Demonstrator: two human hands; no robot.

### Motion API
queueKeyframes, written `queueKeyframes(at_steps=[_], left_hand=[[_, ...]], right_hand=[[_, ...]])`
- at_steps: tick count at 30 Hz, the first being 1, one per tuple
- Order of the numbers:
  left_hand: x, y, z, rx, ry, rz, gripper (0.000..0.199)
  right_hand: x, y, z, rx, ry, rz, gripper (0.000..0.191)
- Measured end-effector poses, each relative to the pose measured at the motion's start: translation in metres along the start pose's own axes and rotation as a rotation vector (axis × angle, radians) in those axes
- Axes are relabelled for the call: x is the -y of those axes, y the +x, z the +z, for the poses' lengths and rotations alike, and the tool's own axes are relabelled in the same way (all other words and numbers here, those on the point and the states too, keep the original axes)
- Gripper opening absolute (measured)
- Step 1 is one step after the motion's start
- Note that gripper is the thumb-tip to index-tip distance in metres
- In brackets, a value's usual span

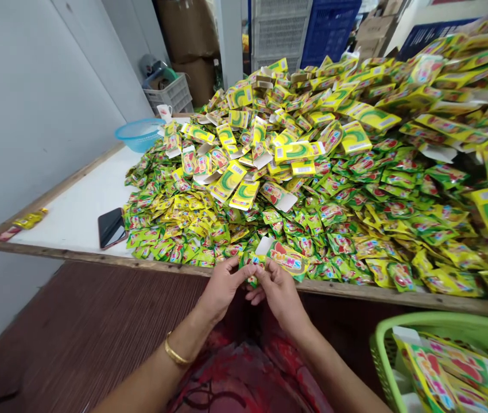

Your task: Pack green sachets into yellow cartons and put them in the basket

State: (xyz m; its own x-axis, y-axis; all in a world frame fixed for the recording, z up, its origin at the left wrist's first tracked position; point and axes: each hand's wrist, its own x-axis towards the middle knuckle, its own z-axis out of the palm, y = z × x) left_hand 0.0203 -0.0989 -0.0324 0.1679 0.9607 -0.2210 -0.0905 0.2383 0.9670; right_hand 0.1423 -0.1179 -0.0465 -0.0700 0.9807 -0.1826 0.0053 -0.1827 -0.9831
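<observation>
My left hand [225,285] and my right hand [279,287] meet at the table's front edge. Between their thumbs and fingers is a small green candy packet [250,268], partly covered by the fingers. Just behind my right hand lies a yellow-green box [287,259] with its white flap open; whether that hand also touches it is unclear. Behind both hands spreads a heap of small green and yellow packets [188,218]. Many flat yellow boxes [299,151] are piled on top of the packets, several with white flaps open.
A phone [112,228] lies on the white table [69,215], left of the heap. Farther back is a blue basket [138,135]. A green basket [384,367] of boxes stands at the lower right. Stacked crates [279,31] rise behind the table.
</observation>
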Motion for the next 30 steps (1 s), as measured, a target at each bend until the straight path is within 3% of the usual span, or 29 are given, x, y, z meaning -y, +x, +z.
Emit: queueKeyframes(at_steps=[2,6,10,12,16,22,26,30], left_hand=[[0.002,0.005,-0.004,-0.095,0.056,0.085,0.027],[0.005,0.021,-0.006,-0.198,0.088,0.144,0.028],[0.001,0.035,0.005,-0.144,-0.049,0.014,0.035],[-0.004,0.039,0.010,-0.110,-0.100,-0.020,0.038],[-0.013,0.045,0.012,-0.100,-0.072,0.035,0.033],[-0.017,0.043,0.023,-0.252,0.212,0.346,0.022],[-0.013,0.039,0.029,-0.382,0.316,0.397,0.017],[-0.012,0.040,0.028,-0.437,0.349,0.467,0.018]], right_hand=[[0.001,-0.003,-0.008,-0.107,-0.305,-0.146,0.049],[0.007,-0.002,-0.037,-0.427,-1.066,-0.603,0.045],[0.007,0.009,-0.058,-0.364,-1.471,-0.668,0.057],[0.006,0.012,-0.061,-0.340,-1.512,-0.667,0.055],[0.003,0.010,-0.058,-0.308,-1.456,-0.733,0.055],[-0.008,0.005,-0.034,-0.353,-1.144,-0.712,0.060],[-0.013,0.003,-0.020,-0.357,-1.125,-0.636,0.065],[-0.012,0.000,-0.015,-0.352,-1.095,-0.657,0.066]])
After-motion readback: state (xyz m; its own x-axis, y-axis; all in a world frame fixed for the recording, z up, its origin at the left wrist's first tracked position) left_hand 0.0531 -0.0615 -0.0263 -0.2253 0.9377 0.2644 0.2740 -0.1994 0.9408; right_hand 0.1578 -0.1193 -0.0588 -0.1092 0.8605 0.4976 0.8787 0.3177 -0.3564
